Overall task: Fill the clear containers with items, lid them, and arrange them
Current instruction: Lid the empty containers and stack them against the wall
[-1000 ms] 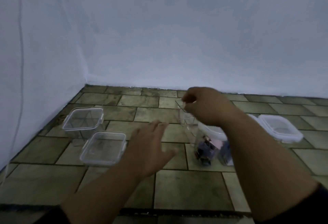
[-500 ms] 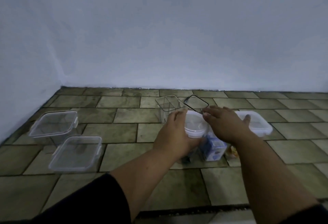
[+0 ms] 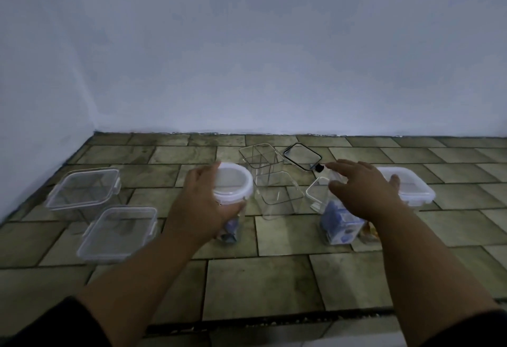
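Note:
My left hand (image 3: 204, 204) grips a round clear jar (image 3: 232, 182) with a white lid, dark items at its bottom. My right hand (image 3: 362, 190) hovers with spread fingers over an open clear container (image 3: 338, 223) holding blue items. Between the hands stand two empty tall clear containers (image 3: 270, 179). A dark-rimmed square lid (image 3: 301, 156) lies behind them. Two lidded clear square boxes (image 3: 85, 187) (image 3: 120, 232) sit at the left. A white-rimmed lidded box (image 3: 411, 186) sits at the right, partly hidden by my right hand.
Everything stands on a tiled floor (image 3: 274, 278) that meets white walls (image 3: 247, 58) at the back and left. A dark strip (image 3: 274, 319) runs along the floor's near edge. A small orange-brown item (image 3: 369, 232) lies beside the container with blue items.
My left hand has taken the white-lidded round jar and carried it to the left, away from the group. My right hand stays spread over the container with blue items.

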